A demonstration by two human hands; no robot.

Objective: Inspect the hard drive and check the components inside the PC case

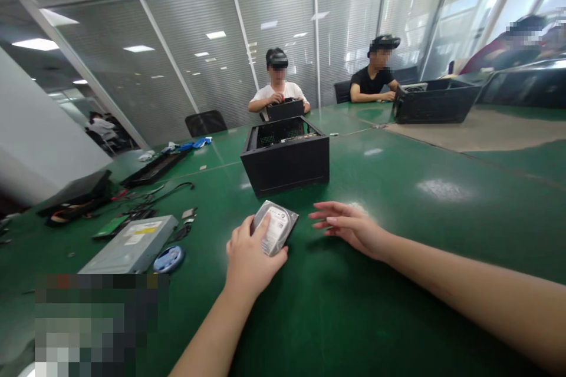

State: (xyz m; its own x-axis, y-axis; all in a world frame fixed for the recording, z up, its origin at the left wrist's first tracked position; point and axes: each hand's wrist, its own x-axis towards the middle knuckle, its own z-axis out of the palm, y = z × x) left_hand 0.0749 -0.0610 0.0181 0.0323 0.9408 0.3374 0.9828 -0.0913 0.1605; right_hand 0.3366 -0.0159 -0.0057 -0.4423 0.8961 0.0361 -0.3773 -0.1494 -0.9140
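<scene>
My left hand point(252, 256) grips a silver hard drive point(277, 225) with a white label, its index finger lying across the top face and its thumb at the near side. The drive is just above or on the green table. To the right of it, my right hand point(347, 227) is held over the table with its fingers apart and nothing in them. Beyond both hands stands a black computer case point(292, 162) with an open top, showing some boards inside.
On the left lie a silver optical drive point(132, 244), a round blue object point(168, 259), a green circuit board point(111, 227), cables and black parts. Across the green table point(398, 200) two people work at black cases; another case point(433, 103) stands on brown cardboard.
</scene>
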